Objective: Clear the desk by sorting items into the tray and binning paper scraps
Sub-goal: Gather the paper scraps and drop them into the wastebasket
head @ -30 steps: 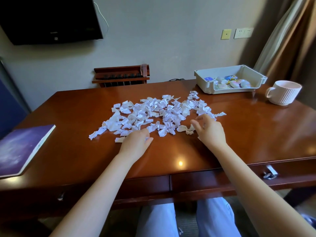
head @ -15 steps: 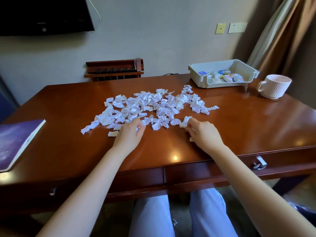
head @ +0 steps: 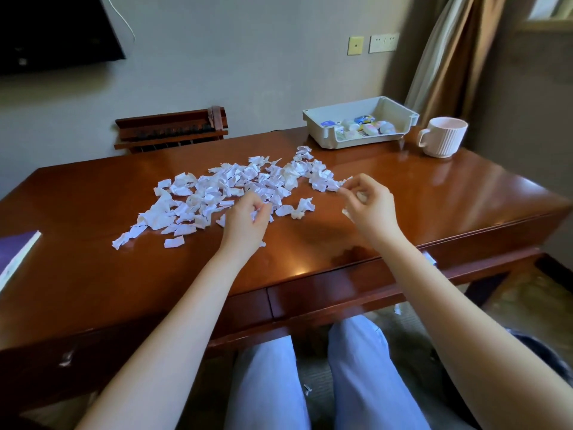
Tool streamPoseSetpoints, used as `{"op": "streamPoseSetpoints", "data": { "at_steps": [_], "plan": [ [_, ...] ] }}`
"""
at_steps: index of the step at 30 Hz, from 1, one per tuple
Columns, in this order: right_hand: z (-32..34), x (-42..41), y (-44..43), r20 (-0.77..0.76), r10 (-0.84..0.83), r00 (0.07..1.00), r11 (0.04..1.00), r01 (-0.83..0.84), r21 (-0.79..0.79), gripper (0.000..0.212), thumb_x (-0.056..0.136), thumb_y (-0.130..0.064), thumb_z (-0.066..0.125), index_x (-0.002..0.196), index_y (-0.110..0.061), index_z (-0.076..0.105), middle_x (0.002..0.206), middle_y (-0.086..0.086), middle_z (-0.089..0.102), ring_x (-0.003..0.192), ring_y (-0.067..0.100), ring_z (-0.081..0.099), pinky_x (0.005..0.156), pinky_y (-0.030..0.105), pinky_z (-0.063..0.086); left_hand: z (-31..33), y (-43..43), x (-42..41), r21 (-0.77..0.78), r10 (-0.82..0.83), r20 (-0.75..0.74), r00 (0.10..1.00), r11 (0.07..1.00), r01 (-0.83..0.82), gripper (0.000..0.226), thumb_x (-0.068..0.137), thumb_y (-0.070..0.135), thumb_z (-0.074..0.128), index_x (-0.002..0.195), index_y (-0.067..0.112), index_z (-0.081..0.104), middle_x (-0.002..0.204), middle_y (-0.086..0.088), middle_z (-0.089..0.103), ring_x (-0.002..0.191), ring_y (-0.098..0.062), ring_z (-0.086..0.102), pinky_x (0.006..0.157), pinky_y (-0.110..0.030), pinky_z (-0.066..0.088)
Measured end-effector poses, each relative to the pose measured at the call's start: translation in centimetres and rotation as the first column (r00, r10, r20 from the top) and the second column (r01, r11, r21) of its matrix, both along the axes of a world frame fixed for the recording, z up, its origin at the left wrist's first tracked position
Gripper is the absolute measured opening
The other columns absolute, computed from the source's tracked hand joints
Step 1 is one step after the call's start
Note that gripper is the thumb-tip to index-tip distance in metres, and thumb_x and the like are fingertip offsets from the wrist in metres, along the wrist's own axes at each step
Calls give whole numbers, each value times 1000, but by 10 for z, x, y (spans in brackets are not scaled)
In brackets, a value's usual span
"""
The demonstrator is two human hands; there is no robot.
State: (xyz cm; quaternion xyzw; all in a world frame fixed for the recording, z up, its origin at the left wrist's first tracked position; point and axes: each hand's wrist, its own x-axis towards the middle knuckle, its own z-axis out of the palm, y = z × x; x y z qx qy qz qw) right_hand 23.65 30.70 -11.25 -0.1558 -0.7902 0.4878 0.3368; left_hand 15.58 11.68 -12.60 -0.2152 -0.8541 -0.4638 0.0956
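Both hands were gathering paper scraps (head: pixel 235 190) spread across the desk (head: pixel 434 193): the left hand (head: pixel 245 221) curled around several, the right hand (head: pixel 366 203) pinching a few (palm partly full). Loose grips could spill scraps onto the floor

A glossy reddish-brown wooden desk (head: pixel 387 193) stands against a pale grey wall (head: pixel 248 57), with a dark screen (head: pixel 52 29) at ten o'clock and brown curtains (head: pixel 449 57) at two o'clock.
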Motion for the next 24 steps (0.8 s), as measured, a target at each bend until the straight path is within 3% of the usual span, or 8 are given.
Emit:
{"op": "streamPoseSetpoints", "data": {
  "at_steps": [5,9,13,18,24],
  "plan": [
    [0,41,18,-37,-51,998,996,48,-75,17,87,-12,64,72,-16,57,56,-2,49,47,-2,46,46,10,44,8,47,37,57,-146,-11,989,988,147,21,94,20,51,80,4,51,67,0,52,68,-6,51,63,10,30],
    [-8,83,43,-55,-156,986,987,155,-32,8,86,-16,64,79,-13,63,68,-6,59,66,11,57,64,30,55,9,91,70,92,-287,-70,955,952,293,22,93,18,53,73,9,48,59,5,51,61,-1,50,64,-2,36],
    [-21,122,75,-39,-255,966,967,253,-36,8,88,-16,63,85,-9,65,77,-2,64,74,16,61,74,36,54,6,141,100,113,-407,-99,908,902,416,22,91,15,55,71,9,48,54,5,51,54,-3,49,56,-8,36],
    [-41,163,124,-6,-370,929,924,367,-107,6,89,-17,62,84,-14,62,69,-8,60,63,5,57,69,27,56,-3,206,137,82,-528,-86,845,841,534,32,91,15,55,64,24,41,59,4,51,56,1,51,55,-3,39],
    [-92,202,188,94,-489,867,850,498,-173,6,90,-17,61,84,-14,62,77,-8,61,75,4,60,72,20,51,-44,286,176,55,-664,24,747,747,662,30,92,16,54,66,25,42,62,6,50,60,-6,50,58,-3,42]
  ]
}}
